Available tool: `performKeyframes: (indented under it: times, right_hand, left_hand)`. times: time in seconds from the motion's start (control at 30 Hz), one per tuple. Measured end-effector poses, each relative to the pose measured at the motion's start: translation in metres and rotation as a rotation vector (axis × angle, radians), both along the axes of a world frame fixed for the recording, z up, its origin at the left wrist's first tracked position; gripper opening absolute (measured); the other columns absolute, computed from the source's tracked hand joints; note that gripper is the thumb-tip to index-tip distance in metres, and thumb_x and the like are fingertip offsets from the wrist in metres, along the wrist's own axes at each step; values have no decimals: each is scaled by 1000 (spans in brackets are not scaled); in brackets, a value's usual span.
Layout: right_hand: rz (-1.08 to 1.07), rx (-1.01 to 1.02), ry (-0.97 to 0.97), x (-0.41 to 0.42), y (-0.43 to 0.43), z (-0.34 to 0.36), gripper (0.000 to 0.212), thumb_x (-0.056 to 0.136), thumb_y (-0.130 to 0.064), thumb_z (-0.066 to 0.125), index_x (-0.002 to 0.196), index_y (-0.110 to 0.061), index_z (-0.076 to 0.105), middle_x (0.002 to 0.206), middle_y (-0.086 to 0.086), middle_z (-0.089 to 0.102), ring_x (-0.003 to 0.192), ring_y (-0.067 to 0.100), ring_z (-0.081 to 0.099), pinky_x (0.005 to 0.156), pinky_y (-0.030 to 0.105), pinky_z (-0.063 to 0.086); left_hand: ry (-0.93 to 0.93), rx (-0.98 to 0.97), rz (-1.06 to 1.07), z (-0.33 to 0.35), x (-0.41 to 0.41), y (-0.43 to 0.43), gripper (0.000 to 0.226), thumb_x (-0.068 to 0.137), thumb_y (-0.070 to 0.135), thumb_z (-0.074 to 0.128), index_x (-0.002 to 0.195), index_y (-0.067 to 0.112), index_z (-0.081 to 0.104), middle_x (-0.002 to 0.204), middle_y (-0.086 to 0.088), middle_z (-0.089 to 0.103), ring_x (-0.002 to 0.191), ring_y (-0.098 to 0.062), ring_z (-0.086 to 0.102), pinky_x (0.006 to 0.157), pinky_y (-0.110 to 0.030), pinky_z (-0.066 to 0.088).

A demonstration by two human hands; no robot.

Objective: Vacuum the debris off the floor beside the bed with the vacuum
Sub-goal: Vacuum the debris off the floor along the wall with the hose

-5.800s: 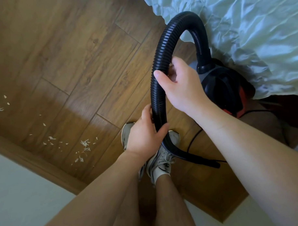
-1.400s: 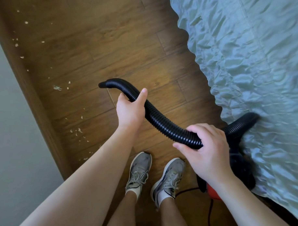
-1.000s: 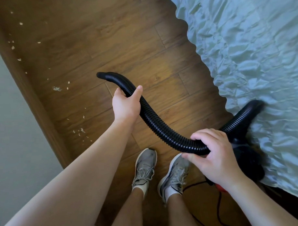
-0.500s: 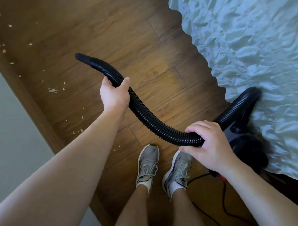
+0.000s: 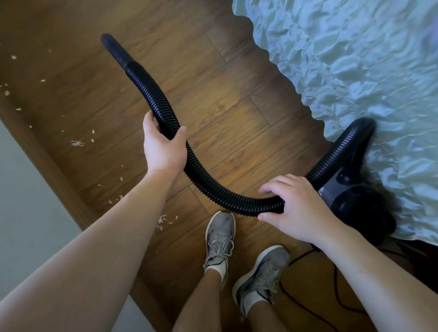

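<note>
A black ribbed vacuum hose (image 5: 203,183) curves across the wooden floor from the dark vacuum body (image 5: 355,200), which stands against the bed's edge. My left hand (image 5: 164,145) grips the hose around its middle, and the smooth nozzle end (image 5: 113,49) points up and away to the far left. My right hand (image 5: 294,208) holds the hose close to the vacuum body. Pale debris flakes (image 5: 77,143) lie scattered along the left side of the floor, with another small cluster of debris (image 5: 162,221) near my left foot.
A bed with a crumpled pale blue cover (image 5: 358,61) fills the right side. A wooden baseboard (image 5: 46,162) and grey wall run along the left. My two shoes (image 5: 220,237) stand on the floor, and a black power cord (image 5: 324,311) trails behind the vacuum.
The hose has straightened and its nozzle has swung farther forward along the floor. My left hand moved forward with it, and my feet shifted into a step.
</note>
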State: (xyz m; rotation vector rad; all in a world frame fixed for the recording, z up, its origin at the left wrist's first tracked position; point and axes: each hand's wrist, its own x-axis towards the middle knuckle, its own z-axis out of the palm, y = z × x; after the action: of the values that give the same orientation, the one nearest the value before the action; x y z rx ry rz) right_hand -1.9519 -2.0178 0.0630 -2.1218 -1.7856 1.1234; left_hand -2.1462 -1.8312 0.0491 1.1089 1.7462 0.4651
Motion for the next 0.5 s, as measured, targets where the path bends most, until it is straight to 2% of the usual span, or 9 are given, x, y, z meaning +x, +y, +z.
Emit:
performKeyframes:
  times: [0.07, 0.13, 0.2, 0.27, 0.37, 0.43, 0.5]
  right_hand:
    - [-61, -8, 62, 1, -9, 1, 49, 82, -39, 78, 126, -25, 64, 120, -16, 57, 119, 6, 47, 101, 19, 29]
    - [-143, -4, 88, 5, -20, 2, 47, 85, -38, 76, 127, -22, 63, 121, -13, 57, 119, 5, 47, 99, 16, 30]
    - [-223, 12, 88, 10, -35, 3, 46, 86, -37, 75, 127, -20, 63, 122, -11, 58, 120, 6, 48, 99, 17, 32]
    - [-288, 23, 86, 16, -52, 4, 45, 87, -37, 73, 127, -19, 63, 123, -10, 58, 121, 6, 48, 100, 17, 32]
    - [-380, 43, 71, 28, -80, 5, 46, 87, -37, 73, 128, -18, 62, 124, -11, 56, 122, 5, 46, 101, 16, 30]
    - [-461, 54, 63, 36, -98, 4, 47, 87, -36, 74, 128, -16, 62, 121, -13, 54, 120, 5, 46, 102, 18, 32]
    - [-558, 58, 58, 47, -120, 1, 51, 86, -36, 74, 130, -14, 61, 123, -10, 55, 122, 9, 47, 102, 24, 38]
  left_hand:
    - [21, 20, -58, 2, 2, -10, 72, 98, 19, 64, 157, 29, 23, 107, 27, 51, 87, 11, 61, 77, -26, 56]
    - [46, 38, -128, 4, 6, -23, 73, 99, 17, 63, 158, 28, 22, 105, 32, 45, 75, 31, 51, 67, -13, 48]
    - [63, 53, -193, 7, 12, -39, 74, 99, 15, 64, 158, 29, 21, 111, 30, 43, 73, 38, 44, 63, -9, 43]
    - [78, 68, -260, 8, 19, -57, 76, 99, 15, 64, 159, 32, 20, 124, 25, 42, 83, 31, 49, 73, -16, 47]
    - [91, 69, -372, 6, 34, -86, 80, 98, 13, 64, 159, 37, 17, 137, 21, 44, 110, 2, 54, 94, -36, 54]
    - [99, 66, -454, 2, 46, -106, 84, 98, 12, 64, 160, 39, 15, 148, 17, 45, 125, -9, 54, 104, -44, 52]
    - [112, 68, -522, -2, 58, -125, 86, 97, 13, 65, 160, 39, 13, 154, 14, 44, 136, -12, 48, 111, -46, 46]
